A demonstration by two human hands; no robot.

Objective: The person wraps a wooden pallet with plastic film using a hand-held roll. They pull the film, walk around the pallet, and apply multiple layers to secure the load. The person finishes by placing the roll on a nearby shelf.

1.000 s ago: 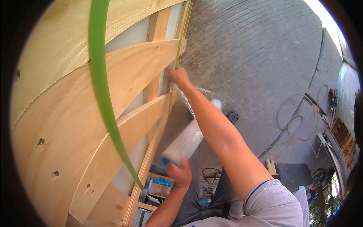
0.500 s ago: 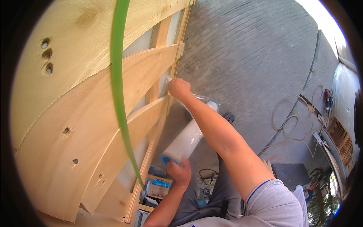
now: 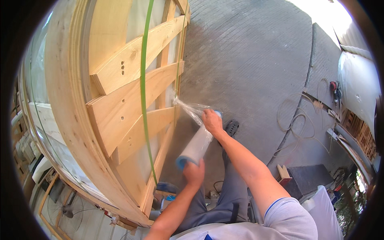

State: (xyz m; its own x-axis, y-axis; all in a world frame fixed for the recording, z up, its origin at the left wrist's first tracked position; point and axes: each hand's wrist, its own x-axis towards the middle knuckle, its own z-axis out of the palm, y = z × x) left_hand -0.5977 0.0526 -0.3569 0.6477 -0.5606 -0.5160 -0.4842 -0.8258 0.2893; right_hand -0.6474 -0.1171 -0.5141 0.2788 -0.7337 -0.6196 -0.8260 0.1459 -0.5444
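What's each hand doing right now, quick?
Left hand: closed, holding the film roll by its near end.
Right hand: fingers curled at the roll's far end; grip cannot be told.

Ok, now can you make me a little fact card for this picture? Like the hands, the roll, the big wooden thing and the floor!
Left hand: holding the near end of the roll
Right hand: at the roll's far end; exact grip hard to see
Roll: clear film, blue at the ends, slanted
Loose film: bunched up, stretching from the roll to the crate's edge
Crate: wooden boards, with a green strap across
Floor: grey, with a looped pale cord
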